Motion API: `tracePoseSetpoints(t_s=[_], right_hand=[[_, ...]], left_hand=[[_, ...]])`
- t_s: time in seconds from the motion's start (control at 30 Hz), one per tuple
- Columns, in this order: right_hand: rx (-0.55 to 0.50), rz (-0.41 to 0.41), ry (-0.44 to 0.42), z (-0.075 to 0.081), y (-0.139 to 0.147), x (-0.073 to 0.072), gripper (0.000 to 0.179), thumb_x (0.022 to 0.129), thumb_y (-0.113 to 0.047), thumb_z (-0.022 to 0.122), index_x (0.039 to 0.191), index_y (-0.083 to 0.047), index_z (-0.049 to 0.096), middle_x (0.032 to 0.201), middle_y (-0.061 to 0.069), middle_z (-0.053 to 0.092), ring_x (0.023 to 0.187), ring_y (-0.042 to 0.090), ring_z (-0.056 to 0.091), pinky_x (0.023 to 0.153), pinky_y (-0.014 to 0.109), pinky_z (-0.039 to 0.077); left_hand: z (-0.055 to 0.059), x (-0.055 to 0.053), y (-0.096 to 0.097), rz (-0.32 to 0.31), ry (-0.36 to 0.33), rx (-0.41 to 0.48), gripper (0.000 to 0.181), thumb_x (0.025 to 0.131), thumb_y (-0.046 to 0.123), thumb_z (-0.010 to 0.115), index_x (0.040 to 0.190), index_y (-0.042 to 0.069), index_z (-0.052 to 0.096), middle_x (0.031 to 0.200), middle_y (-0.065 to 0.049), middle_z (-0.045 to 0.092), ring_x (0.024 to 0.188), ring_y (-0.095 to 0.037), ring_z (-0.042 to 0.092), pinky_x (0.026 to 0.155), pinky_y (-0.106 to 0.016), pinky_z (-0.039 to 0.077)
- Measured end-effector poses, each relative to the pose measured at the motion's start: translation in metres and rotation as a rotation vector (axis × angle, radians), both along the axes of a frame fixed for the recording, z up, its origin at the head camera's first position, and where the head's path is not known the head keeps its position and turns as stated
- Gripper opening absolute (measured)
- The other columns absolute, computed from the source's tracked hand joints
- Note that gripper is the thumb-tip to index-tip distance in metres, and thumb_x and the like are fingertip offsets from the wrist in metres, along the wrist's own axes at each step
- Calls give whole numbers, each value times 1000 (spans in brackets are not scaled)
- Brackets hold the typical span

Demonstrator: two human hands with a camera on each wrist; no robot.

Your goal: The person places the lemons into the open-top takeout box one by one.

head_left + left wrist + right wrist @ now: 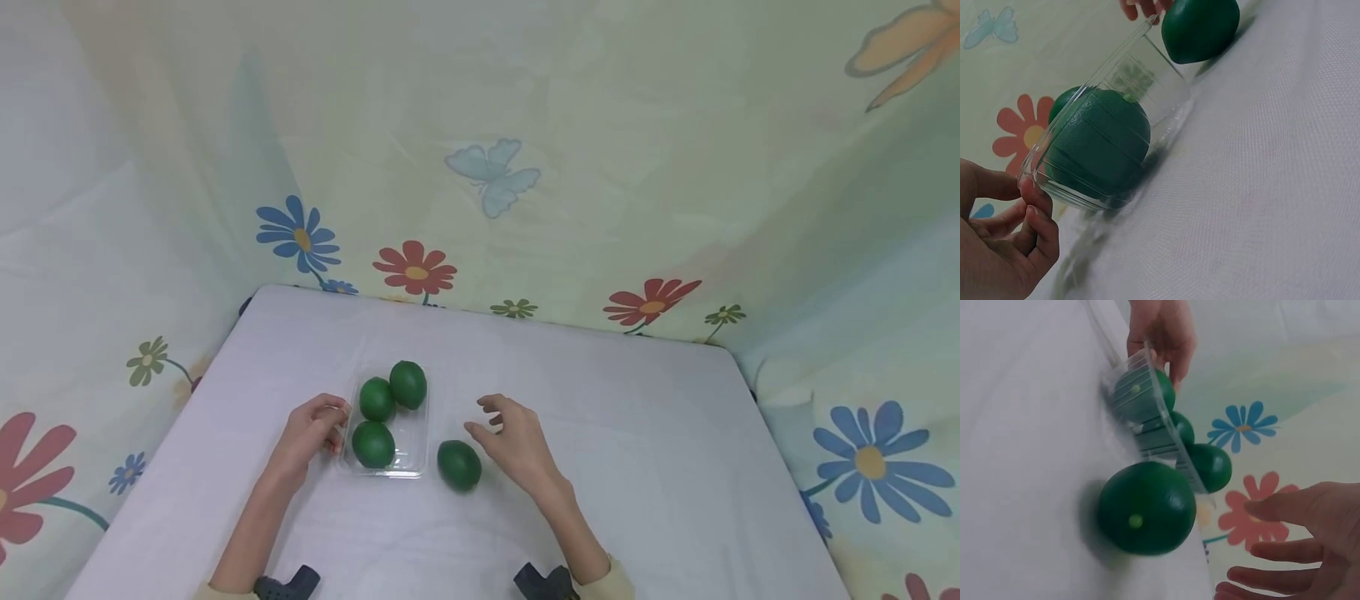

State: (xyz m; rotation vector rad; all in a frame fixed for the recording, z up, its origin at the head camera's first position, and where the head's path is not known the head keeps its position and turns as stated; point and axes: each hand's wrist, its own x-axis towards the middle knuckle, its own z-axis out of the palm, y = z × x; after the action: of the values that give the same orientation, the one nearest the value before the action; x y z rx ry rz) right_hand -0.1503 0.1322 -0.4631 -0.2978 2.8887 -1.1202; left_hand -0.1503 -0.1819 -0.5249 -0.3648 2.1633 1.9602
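A clear plastic box (411,433) stands on the left part of the table and holds three green limes, among them a front lime (373,444) and a back lime (408,385). My left hand (309,435) pinches the box's left rim between thumb and fingers, as the left wrist view shows up close. One more lime (459,465) lies on the cloth just right of the box. Over to the right of that lime is my right hand (517,442), its fingers spread and apart from the fruit. In the right wrist view this loose lime (1147,509) shows a pale stem spot.
A white cloth (637,450) covers the table. Behind the table's back edge hangs a curtain (570,208) printed with flowers and a butterfly, and it continues along both sides. Dark straps with devices (288,583) sit at both wrists.
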Motion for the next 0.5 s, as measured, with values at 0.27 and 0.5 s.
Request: tracePoseSetpoints(t_s=[0.27,0.5], right_hand=[[46,18,-157,-25,15,17,65,85,-41,84,137,-10,62,131,15,68,116,35,67,91,51,57],[93,101,-152,-38,2,29,74,82,-44,85,143,-13,57,140,13,63,123,35,63,98,54,54]], left_hand=[[0,0,-1,5,1,-3,31,102,13,54,127,-5,56,90,-5,63,60,-13,56,58,-26,51],[1,1,0,2,11,-7,31,102,13,53,127,-4,56,91,-5,63,61,-13,56,58,-26,51]])
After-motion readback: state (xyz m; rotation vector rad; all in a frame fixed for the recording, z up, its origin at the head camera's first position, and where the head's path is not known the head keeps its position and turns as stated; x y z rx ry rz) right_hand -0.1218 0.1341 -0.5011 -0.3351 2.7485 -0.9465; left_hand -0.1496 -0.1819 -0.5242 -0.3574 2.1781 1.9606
